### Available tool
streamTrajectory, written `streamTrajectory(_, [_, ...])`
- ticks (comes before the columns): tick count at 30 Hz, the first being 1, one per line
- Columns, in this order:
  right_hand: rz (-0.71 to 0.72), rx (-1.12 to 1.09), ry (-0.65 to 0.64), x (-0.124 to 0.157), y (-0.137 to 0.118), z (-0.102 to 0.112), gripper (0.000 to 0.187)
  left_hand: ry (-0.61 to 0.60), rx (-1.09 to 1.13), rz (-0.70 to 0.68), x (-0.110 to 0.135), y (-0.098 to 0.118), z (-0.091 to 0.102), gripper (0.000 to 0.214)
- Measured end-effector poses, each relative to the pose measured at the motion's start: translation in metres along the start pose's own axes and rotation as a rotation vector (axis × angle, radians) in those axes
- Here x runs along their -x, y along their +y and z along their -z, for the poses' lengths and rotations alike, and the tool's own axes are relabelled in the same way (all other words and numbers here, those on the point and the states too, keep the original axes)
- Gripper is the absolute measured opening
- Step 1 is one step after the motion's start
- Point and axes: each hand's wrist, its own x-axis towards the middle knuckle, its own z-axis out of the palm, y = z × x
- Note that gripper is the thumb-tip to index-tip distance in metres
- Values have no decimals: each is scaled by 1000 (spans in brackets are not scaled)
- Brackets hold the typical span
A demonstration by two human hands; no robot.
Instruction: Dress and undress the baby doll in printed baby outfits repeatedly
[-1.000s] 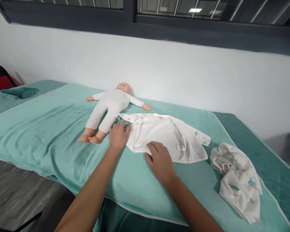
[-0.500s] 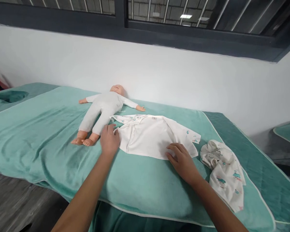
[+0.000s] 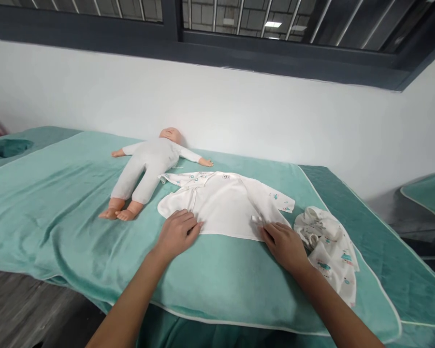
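Observation:
A white baby shirt [image 3: 224, 203] with small printed figures lies spread flat on a teal towel [image 3: 65, 203]. My left hand [image 3: 176, 233] rests palm down on the shirt's lower left hem, fingers stretched out. At the lower right corner of the shirt my right hand [image 3: 284, 245] lies flat, fingers extended beside a small tab. A baby doll [image 3: 145, 166] in a white suit lies on its back just left of the shirt, head toward the wall.
A crumpled white printed garment [image 3: 329, 249] lies right of the shirt, near the towel's right edge. A white wall runs behind the bed, under a dark window frame. A darker teal cloth [image 3: 7, 146] sits far left. Grey floor shows at the lower left.
My left hand slid from the shirt's left side down to its lower hem. My right hand moved right along the hem to the corner. The shirt lies flatter.

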Motion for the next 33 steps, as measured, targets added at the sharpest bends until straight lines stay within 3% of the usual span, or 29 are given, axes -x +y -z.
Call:
streamTrajectory(4, [-189,5,-122,-14,13,11,43,23,-3,-1,-2,-1,0,38])
streamTrajectory(9, [-424,143,-70,-54,62,18,28,109,2,95,-1,-2,-1,38])
streamTrajectory(12, [-536,240,-230,-73,92,9,40,190,-11,204,0,-6,-2,36])
streamTrajectory(15, [-532,206,-343,-85,109,3,32,257,13,303,-1,-11,-4,33])
streamTrajectory(21, [-471,270,-218,-101,114,12,40,289,198,477,-3,-12,-2,27])
streamTrajectory(23, [-451,200,-186,-122,106,9,44,292,325,532,-5,-17,11,21])
streamTrajectory(26, [-398,5,-150,-182,72,-6,46,355,409,566,-11,-42,48,18])
streamTrajectory(30, [-337,-488,-150,-291,-9,-47,48,460,261,723,-23,-117,91,26])
streamTrajectory(33, [-280,-610,-212,-367,-66,-83,67,370,157,884,-31,-184,97,40])
